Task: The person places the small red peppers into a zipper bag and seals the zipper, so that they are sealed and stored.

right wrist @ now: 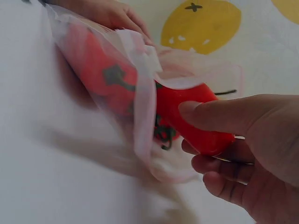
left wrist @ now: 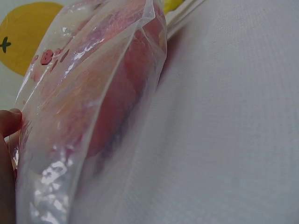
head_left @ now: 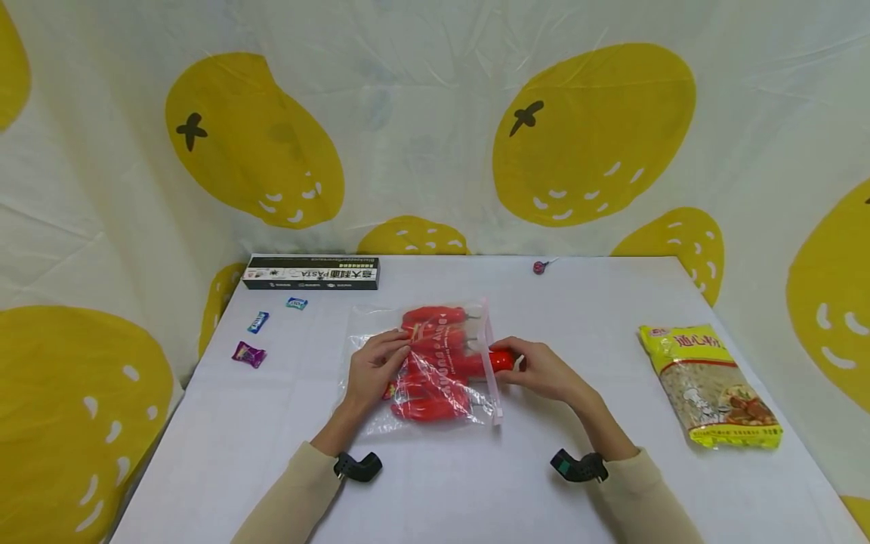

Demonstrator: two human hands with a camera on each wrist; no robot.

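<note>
A clear zip bag with a pink closure edge and printed lettering lies in the middle of the table, several red peppers inside it. My left hand pinches the bag's film over the peppers, left of centre. At the bag's mouth my right hand grips a glossy red pepper, thumb on top and fingers beneath. One end of this pepper is inside the opening, as the right wrist view also shows. Green stems show through the film. In the left wrist view the bag stands partly raised off the table.
A dark pasta box lies at the back left. Nearer are blue wrapped candies and a purple one. A lollipop lies at the back, and a yellow bag of macaroni at the right edge.
</note>
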